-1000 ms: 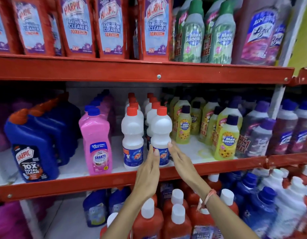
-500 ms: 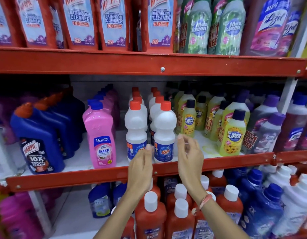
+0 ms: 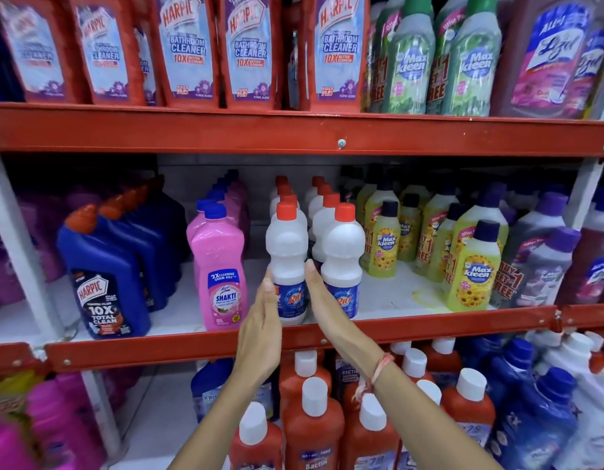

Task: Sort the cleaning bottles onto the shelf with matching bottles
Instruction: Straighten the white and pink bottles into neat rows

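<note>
While my flat, open left hand (image 3: 265,320) and right hand (image 3: 322,300) flanked the front white Rin bottle (image 3: 287,262), pink Shakti (image 3: 221,276) stood beside.

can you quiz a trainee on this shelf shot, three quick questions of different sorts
1. True or false: both hands flank the front-left white Rin bottle on the middle shelf.
2. Multiple choice: what stands directly left of the white bottles? A) pink Shakti bottle B) green Max Kleen bottle C) red Harpic pouch
3. Fill in: the white Rin bottles have ____ caps.

Key
1. True: the left hand is at its left side, the right hand at its right, palms facing in, fingers straight.
2. A, the pink Shakti bottle.
3. Red.
</note>
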### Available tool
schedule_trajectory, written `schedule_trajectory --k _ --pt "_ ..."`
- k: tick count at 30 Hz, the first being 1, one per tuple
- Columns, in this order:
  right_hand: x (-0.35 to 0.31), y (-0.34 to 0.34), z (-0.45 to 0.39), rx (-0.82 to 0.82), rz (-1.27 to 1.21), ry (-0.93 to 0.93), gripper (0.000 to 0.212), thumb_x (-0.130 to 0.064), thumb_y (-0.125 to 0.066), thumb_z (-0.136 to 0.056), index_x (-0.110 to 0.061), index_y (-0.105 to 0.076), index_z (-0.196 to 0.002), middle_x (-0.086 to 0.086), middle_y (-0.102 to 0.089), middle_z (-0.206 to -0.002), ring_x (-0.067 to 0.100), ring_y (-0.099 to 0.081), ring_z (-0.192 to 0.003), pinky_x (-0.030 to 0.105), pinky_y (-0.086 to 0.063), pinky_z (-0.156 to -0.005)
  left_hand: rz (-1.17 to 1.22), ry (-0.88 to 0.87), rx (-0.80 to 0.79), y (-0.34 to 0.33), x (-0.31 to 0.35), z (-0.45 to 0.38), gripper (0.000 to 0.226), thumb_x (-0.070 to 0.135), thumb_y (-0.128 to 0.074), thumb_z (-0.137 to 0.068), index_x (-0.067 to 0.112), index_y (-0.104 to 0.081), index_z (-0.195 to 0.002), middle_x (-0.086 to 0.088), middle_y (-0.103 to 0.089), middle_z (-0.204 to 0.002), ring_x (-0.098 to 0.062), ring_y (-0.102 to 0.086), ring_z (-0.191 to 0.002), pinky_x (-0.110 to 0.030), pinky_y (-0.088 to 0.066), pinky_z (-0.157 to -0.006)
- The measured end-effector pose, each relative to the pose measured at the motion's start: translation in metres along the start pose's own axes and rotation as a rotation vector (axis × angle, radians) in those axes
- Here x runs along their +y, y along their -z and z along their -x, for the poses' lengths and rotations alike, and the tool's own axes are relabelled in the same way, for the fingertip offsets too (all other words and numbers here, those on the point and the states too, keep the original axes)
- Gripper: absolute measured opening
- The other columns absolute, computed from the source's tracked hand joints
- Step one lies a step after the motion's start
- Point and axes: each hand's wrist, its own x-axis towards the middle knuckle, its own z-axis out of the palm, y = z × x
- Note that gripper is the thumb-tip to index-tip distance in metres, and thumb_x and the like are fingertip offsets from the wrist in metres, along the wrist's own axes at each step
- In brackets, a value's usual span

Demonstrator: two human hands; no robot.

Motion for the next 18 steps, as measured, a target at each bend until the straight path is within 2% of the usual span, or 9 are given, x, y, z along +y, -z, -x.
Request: schedule_trajectory --k 3,6,8,11,15,18 --pt "0.008 0.002 0.004 -0.051 0.068 0.004 0.03 -0.054 -0.034 -0.098 -0.049 -0.049 -0.123 -0.031 -0.057 -0.121 -0.014 -0.056 -0.11 0.031 -0.04 -0.113 -0.012 0.038 -0.037 0.002 0.003 -0.001 0.067 0.071 -0.008 -0.088 0.052 -0.025 -0.15 0.022 -0.044 -0.144 0.003 -0.037 -0.126 -0.016 -0.023 -0.103" --pt "0.011 0.005 0.008 -0.113 0.142 0.022 0.061 -0.071 -0.031 -0.088 -0.049 -0.037 -0.145 -0.03 -0.046 -0.14 -0.005 -0.047 -0.13 0.036 -0.033 -0.119 -0.019 0.06 -0.018 0.003 0.003 -0.001 0.066 0.071 -0.008 -0.089 0.051 -0.028 -0.15 0.013 -0.05 -0.148 -0.005 -0.045 -0.129 -0.021 -0.027 -0.101" --pt "0.012 0.006 0.009 -0.124 0.161 0.018 0.064 -0.076 -0.03 -0.088 -0.051 -0.034 -0.146 -0.026 -0.043 -0.147 0.001 -0.043 -0.137 0.039 -0.032 -0.12 -0.028 0.066 -0.007 0.005 0.007 0.0 0.064 0.07 -0.008 -0.091 0.051 -0.03 -0.149 0.006 -0.05 -0.15 -0.014 -0.046 -0.135 -0.024 -0.03 -0.103" --pt "0.014 0.007 0.007 -0.106 0.182 0.006 0.063 -0.081 -0.031 -0.084 -0.055 -0.038 -0.141 -0.019 -0.048 -0.149 0.007 -0.047 -0.137 0.044 -0.036 -0.117 -0.039 0.094 -0.01 0.008 0.014 0.001 0.063 0.066 -0.008 -0.093 0.047 -0.034 -0.148 0.002 -0.048 -0.152 -0.019 -0.043 -0.139 -0.026 -0.031 -0.103" --pt "0.014 0.008 0.008 -0.092 0.242 0.015 0.056 -0.076 -0.03 -0.089 -0.058 -0.034 -0.141 -0.017 -0.044 -0.152 0.009 -0.044 -0.139 0.041 -0.036 -0.118 -0.058 0.068 -0.046 0.012 0.013 0.002 0.062 0.064 -0.009 -0.094 0.045 -0.032 -0.149 0.001 -0.048 -0.152 -0.014 -0.044 -0.137 -0.024 -0.028 -0.099" --pt "0.015 0.011 0.009 0.005 0.214 0.036 0.051 -0.059 -0.035 -0.098 -0.039 -0.045 -0.144 -0.015 -0.05 -0.148 0.006 -0.045 -0.137 0.035 -0.038 -0.115 -0.016 0.058 -0.057 0.014 0.007 0.003 0.061 0.064 -0.014 -0.095 0.043 -0.036 -0.147 0.004 -0.054 -0.145 -0.002 -0.047 -0.12 -0.01 -0.031 -0.095"
